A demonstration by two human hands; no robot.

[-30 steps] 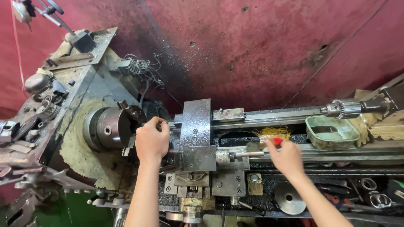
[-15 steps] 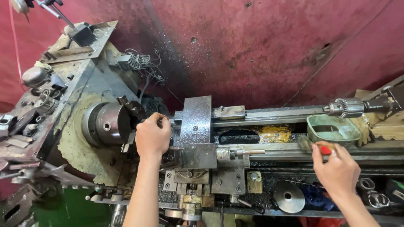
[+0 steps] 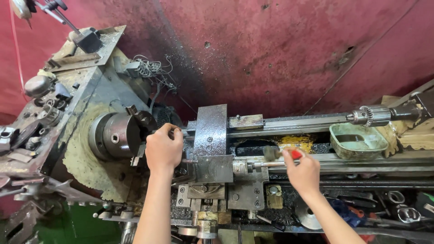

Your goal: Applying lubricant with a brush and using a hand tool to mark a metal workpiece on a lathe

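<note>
I stand at a worn metal lathe. My left hand is closed on a part just right of the round chuck, beside the grey tool post block. My right hand grips a red-handled brush whose blurred bristle end is over the carriage. What the left fingers wrap around is hidden by the hand.
A greenish metal tray sits on the lathe bed at right, with a drill chuck on the tailstock behind it. Yellow swarf lies in the bed. A handwheel and loose tools sit below. The headstock fills the left.
My right hand swung out to the right with the red-handled brush, then came back left to the carriage. My left hand stayed by the chuck.
</note>
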